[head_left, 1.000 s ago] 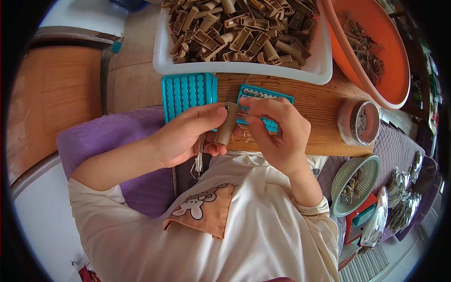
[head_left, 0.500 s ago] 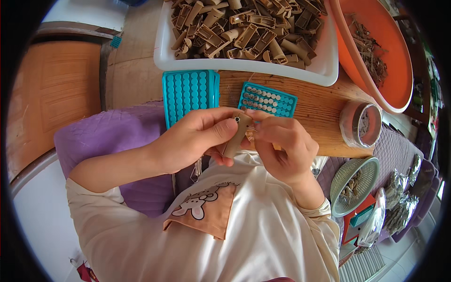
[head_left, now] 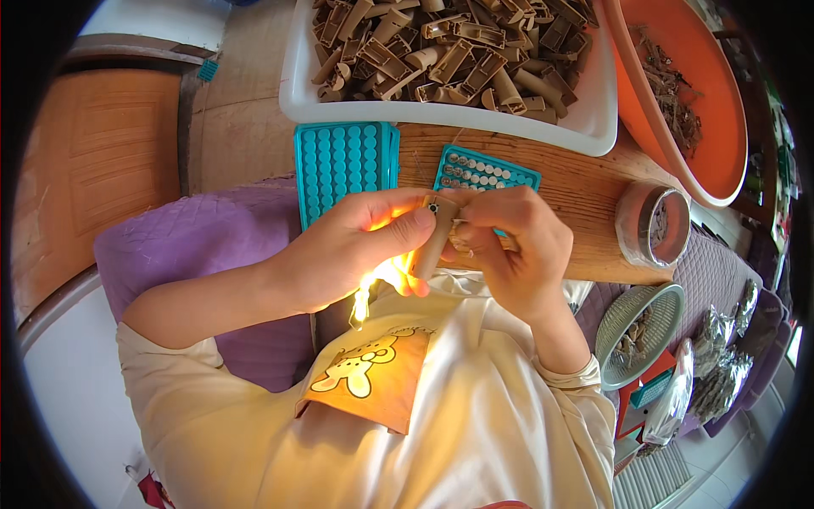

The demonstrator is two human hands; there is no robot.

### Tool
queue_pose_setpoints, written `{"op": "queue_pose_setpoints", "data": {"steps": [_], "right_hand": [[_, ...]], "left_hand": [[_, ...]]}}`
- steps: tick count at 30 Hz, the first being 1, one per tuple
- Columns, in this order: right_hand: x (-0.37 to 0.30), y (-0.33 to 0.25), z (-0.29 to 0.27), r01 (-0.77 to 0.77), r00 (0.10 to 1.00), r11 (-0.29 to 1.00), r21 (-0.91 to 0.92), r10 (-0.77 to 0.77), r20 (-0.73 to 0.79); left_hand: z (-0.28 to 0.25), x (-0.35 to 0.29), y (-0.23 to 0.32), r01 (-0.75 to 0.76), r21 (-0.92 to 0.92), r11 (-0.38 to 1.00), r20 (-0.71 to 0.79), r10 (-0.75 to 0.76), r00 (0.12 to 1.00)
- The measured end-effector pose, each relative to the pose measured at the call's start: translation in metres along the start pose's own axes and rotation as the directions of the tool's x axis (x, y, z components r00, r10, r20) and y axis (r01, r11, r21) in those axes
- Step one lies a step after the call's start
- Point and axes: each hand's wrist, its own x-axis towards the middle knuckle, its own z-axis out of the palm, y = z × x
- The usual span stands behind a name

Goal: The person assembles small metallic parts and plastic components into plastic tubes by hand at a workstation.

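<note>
Shifted slightly rightward over the past second: brown tube (head_left: 434,239), left hand (head_left: 365,246) and right hand (head_left: 521,246). String lights (head_left: 362,307) hanging below the left hand, dark then, now glow yellow. I see the left fingers wrapped around the tube, thumb on its upper part, holding it tilted by the tabletop's (head_left: 577,220) near edge. Right fingers bent in close at the tube's right side; I cannot tell whether they grip anything. Teal tray (head_left: 527,180) with rows of discs behind them; round container (head_left: 655,225) toward the tabletop's near right corner.
</note>
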Motion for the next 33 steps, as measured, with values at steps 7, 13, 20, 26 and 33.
{"op": "queue_pose_setpoints", "data": {"steps": [7, 13, 20, 26, 33], "right_hand": [[0.005, 0.002, -0.002, 0.021, 1.0, 0.997, 0.075, -0.02, -0.015], [0.005, -0.008, 0.001, 0.16, 0.984, 0.987, -0.023, -0.161, -0.074], [0.001, -0.006, 0.007, 0.248, 0.954, 0.967, -0.052, -0.253, -0.16], [0.0, -0.001, 0.011, 0.242, 0.953, 0.965, -0.102, -0.256, -0.162], [-0.002, 0.004, 0.013, 0.189, 0.969, 0.978, -0.082, -0.2, -0.143]], "left_hand": [[0.002, -0.004, 0.006, 0.025, 0.028, 0.999, -0.01, -0.024, 1.0], [0.002, -0.006, 0.005, -0.069, 0.003, 0.998, 0.015, 0.069, 0.998], [0.005, -0.005, 0.0, -0.15, 0.171, 0.974, 0.02, 0.149, 0.989], [0.004, -0.004, 0.0, -0.165, 0.229, 0.959, -0.017, 0.173, 0.985], [0.003, -0.002, -0.006, -0.153, 0.4, 0.904, -0.097, 0.208, 0.973]]}}
